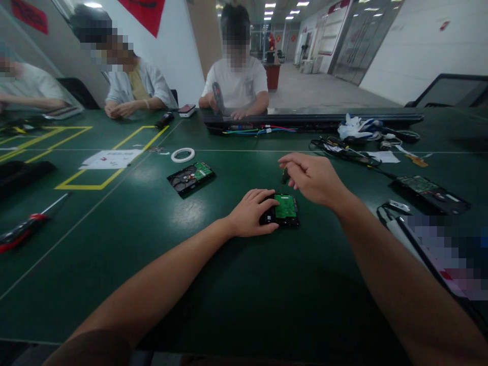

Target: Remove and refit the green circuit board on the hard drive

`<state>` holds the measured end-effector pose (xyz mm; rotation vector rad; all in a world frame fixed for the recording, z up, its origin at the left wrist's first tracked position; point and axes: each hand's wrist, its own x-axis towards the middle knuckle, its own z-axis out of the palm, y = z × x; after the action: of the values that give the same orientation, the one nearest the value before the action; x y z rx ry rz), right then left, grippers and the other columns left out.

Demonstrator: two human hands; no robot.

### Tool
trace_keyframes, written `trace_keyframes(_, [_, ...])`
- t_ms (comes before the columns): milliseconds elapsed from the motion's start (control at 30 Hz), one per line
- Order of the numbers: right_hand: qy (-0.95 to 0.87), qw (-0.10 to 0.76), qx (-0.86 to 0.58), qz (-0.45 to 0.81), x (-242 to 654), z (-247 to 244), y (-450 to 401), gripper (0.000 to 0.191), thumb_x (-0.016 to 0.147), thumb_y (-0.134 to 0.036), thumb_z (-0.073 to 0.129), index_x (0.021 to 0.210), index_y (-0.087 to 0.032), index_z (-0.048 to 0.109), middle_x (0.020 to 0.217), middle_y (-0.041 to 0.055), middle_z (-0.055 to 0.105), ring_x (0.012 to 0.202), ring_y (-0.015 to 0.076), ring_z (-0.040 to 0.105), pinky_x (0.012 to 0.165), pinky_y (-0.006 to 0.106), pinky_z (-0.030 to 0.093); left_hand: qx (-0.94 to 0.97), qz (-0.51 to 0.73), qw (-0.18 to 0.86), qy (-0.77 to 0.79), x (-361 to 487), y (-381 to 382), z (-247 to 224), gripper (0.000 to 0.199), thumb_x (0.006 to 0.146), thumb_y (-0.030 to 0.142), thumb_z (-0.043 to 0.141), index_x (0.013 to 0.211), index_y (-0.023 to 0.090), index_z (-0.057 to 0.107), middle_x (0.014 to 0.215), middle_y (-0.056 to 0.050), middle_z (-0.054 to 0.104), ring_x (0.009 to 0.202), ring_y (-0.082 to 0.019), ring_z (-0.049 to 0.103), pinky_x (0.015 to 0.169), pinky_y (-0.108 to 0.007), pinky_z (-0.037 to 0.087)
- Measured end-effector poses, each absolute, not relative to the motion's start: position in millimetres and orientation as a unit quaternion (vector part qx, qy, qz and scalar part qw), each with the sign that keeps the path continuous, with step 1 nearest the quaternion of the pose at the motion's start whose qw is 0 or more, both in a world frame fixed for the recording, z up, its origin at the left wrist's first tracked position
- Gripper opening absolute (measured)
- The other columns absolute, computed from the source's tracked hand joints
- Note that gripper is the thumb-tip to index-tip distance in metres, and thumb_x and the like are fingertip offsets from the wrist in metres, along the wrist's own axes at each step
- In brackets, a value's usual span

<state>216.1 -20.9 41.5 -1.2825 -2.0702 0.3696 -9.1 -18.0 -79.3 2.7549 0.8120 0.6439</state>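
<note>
In the head view a hard drive (286,207) lies on the green table with its green circuit board facing up. My left hand (253,212) grips its left side, the thumb along the near edge and the fingers over the top and far edge. Just above and beyond the drive's right part, my right hand (308,178) is closed in a pinch around a short dark object (284,176), too small to identify. That object does not clearly touch the drive. Another hard drive (191,178) rests to the left, apart from both hands.
A white tape roll (183,155) and paper sheet (110,159) lie left; a red-black screwdriver (34,223) is far left. Cables (343,151), white-blue gloves (358,127) and another drive (430,193) are right. Across the table, a person (236,81) holds a power tool (218,96) behind a long black panel (312,120).
</note>
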Motion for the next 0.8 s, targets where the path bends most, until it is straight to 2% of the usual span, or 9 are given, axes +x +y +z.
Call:
trace_keyframes(233, [-0.798, 0.338, -0.479, 0.141, 216.9, 41.0, -20.7, 0.038, 0.101, -0.025, 0.046, 0.121, -0.016, 0.077, 0.105, 0.0095, 0.079, 0.077, 0.0195, 0.069, 0.075, 0.035, 0.053, 0.930, 0.223, 0.104, 0.272, -8.8, -18.6, -79.2, 0.063, 0.093, 0.056, 0.072, 0.144, 0.024, 0.058, 0.163, -0.018, 0.047, 0.148, -0.040, 0.046, 0.124, -0.063, 0.034])
trace_keyframes(500, [-0.833, 0.312, -0.449, 0.084, 221.8, 47.7, -20.9, 0.036, 0.102, -0.025, 0.046, 0.119, -0.017, 0.076, 0.110, 0.0095, 0.072, 0.079, 0.0172, 0.064, 0.084, 0.035, 0.051, 0.930, 0.221, 0.109, 0.273, -8.1, -19.4, -79.6, 0.062, 0.092, 0.054, 0.072, 0.144, 0.024, 0.058, 0.164, -0.018, 0.045, 0.149, -0.040, 0.045, 0.125, -0.065, 0.033])
trace_keyframes(667, [-0.827, 0.324, -0.450, 0.090, 224.3, 48.8, -22.4, 0.027, 0.102, -0.029, 0.053, 0.120, -0.019, 0.070, 0.099, 0.0061, 0.075, 0.074, 0.0173, 0.060, 0.073, 0.033, 0.046, 0.931, 0.217, 0.103, 0.275, -8.2, -18.3, -82.0, 0.063, 0.093, 0.054, 0.072, 0.146, 0.024, 0.058, 0.164, -0.017, 0.045, 0.150, -0.040, 0.044, 0.125, -0.064, 0.033])
trace_keyframes(800, [-0.824, 0.322, -0.453, 0.111, 226.1, 50.8, -23.4, 0.020, 0.100, -0.029, 0.058, 0.114, -0.020, 0.068, 0.095, 0.0049, 0.075, 0.072, 0.0170, 0.060, 0.068, 0.032, 0.043, 0.931, 0.219, 0.102, 0.274, -8.0, -17.4, -83.8, 0.063, 0.092, 0.054, 0.073, 0.144, 0.023, 0.059, 0.163, -0.018, 0.047, 0.149, -0.040, 0.045, 0.124, -0.063, 0.034])
